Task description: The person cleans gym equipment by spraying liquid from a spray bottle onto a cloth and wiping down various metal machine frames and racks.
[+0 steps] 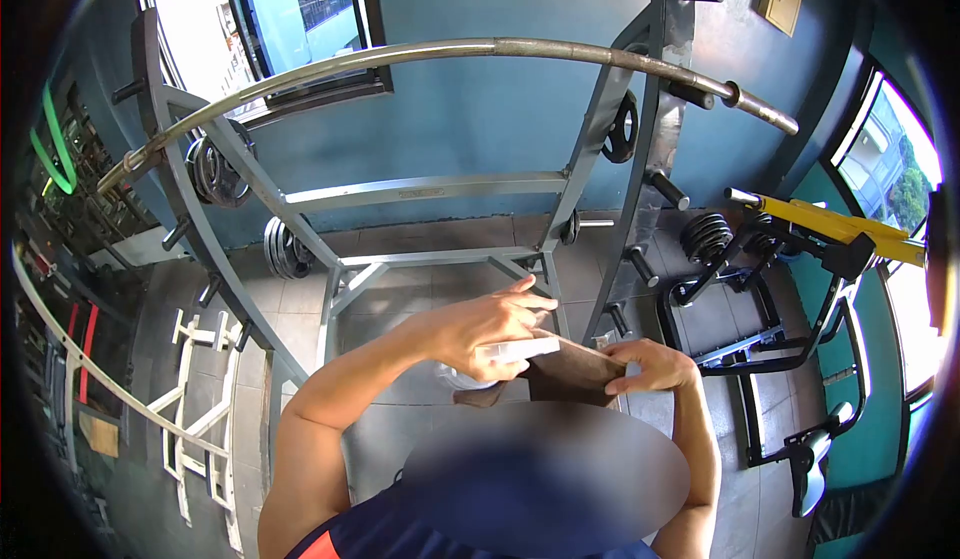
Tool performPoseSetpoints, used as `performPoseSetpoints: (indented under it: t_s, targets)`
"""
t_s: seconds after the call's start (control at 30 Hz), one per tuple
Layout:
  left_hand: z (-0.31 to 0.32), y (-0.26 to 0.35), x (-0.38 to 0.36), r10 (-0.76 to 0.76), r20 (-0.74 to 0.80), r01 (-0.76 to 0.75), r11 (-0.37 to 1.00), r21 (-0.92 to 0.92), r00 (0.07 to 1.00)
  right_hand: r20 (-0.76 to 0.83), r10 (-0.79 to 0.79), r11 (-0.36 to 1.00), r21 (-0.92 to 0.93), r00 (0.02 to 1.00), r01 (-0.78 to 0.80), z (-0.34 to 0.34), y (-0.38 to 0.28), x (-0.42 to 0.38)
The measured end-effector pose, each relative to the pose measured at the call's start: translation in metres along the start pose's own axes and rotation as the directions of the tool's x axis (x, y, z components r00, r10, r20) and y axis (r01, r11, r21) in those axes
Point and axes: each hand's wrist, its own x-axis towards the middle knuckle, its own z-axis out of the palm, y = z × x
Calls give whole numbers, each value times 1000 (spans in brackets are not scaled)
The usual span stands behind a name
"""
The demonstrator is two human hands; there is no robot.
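Note:
My left hand (490, 334) is closed around what looks like a spray bottle with a white head (520, 348); part of its clear body (462, 377) shows below the fingers. One or two of that hand's fingers stretch out above the white head. On the other side, my right hand (655, 367) pinches the edge of a brown cloth (572, 374) between thumb and fingers. The cloth hangs in folds between both hands, right by the bottle's white head. A blurred oval hides the area just below the cloth.
A barbell (490, 48) rests across a grey metal rack (425, 191) ahead. Weight plates (289, 249) hang on the rack's pegs. To the right stands a black and yellow exercise machine (820, 221), to the left a white metal frame (205, 409). Grey tiles (395, 304) cover the floor.

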Motion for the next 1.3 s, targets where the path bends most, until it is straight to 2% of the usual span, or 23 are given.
performPoseSetpoints:
  t_s: [0.1, 0.13, 0.23, 0.27, 0.3, 0.37, 0.43, 0.47, 0.5, 0.57, 0.63, 0.7, 0.73, 0.77, 0.83, 0.87, 0.93, 1.0, 1.07, 1.1, 1.17, 1.2, 1.3]
  targets:
    - [6, -16, -9, -142, 33, 144, 987, -73, 989, 50, 481, 877, -48, 875, -479, -6, 17, -13]
    - [2, -17, -9, -204, 127, 205, 979, 7, 971, 1, 428, 904, 0, 904, -428, 2, 28, -19]
    - [33, -28, -20, -234, -63, 242, 950, 197, 970, -182, 540, 841, 111, 822, -529, 34, 44, -15]
    - [33, -22, -16, -320, -19, 313, 910, 271, 947, -288, 556, 824, 317, 780, -470, 50, 29, -2]
    - [46, -25, -15, -343, -81, 352, 904, 244, 936, -276, 652, 715, 534, 706, -452, 65, 17, 11]
    - [85, -37, -16, -388, -203, 424, 886, 185, 899, -258, 640, 627, 720, 724, -298, 108, 43, 27]
    - [96, -23, -6, -518, -183, 534, 844, 50, 836, -36, 762, 134, 986, 646, -103, 134, 45, 50]
    - [106, -23, -6, -564, -111, 567, 824, -3, 819, 42, 683, 11, 998, 729, -67, 140, 56, 54]
    - [116, -22, -6, -602, -34, 600, 798, -53, 798, 86, 762, -52, 996, 642, -73, 136, 55, 63]
    - [130, -12, -6, -548, -92, 537, 835, -121, 831, -73, 757, 48, 997, 650, 57, 142, 60, 75]
    - [134, 1, -4, -497, -98, 471, 858, -203, 862, -247, 691, 314, 949, 679, 27, 136, 67, 73]
    - [135, 7, -7, -443, 51, 429, 825, -369, 895, -383, 764, 568, 781, 520, -259, 121, 81, 69]
    - [134, 8, -8, -456, 155, 480, 801, -356, 876, -432, 748, 557, 822, 504, -121, 122, 102, 68]
    - [131, 9, -8, -460, 33, 445, 836, -322, 887, -514, 678, 626, 778, 526, -47, 116, 105, 64]
    - [121, 14, -13, -439, -206, 390, 889, -238, 874, -513, 552, 719, 692, 657, -64, 96, 79, 56]
    - [108, 14, -14, -459, -157, 421, 878, -227, 874, -434, 499, 798, 568, 750, -202, 85, 66, 48]
    - [94, 6, -8, -271, -267, 237, 960, -151, 925, -153, 438, 879, 278, 886, -387, 54, 18, 40]
    - [85, -2, 0, -97, -293, 81, 995, -64, 951, -63, 295, 944, 175, 953, -281, 50, 5, 35]
    - [81, -11, 9, -19, -210, 6, 998, -62, 978, 29, 264, 964, 31, 964, -265, 42, -11, 31]
    - [80, -16, 13, -13, -152, -2, 995, -100, 988, -7, 243, 970, -27, 970, -243, 40, -14, 29]
    - [83, -27, 22, -85, 60, 100, 938, -331, 995, -88, 225, 963, -134, 970, -235, 38, -17, 16]
    - [85, -30, 26, -30, -3, 28, 968, -250, 1000, -129, 242, 950, -167, 962, -262, 37, -19, 8]
    - [90, -31, 42, 50, -5, -49, 957, -287, 999, -169, 318, 894, -273, 933, -355, 34, -24, -17]
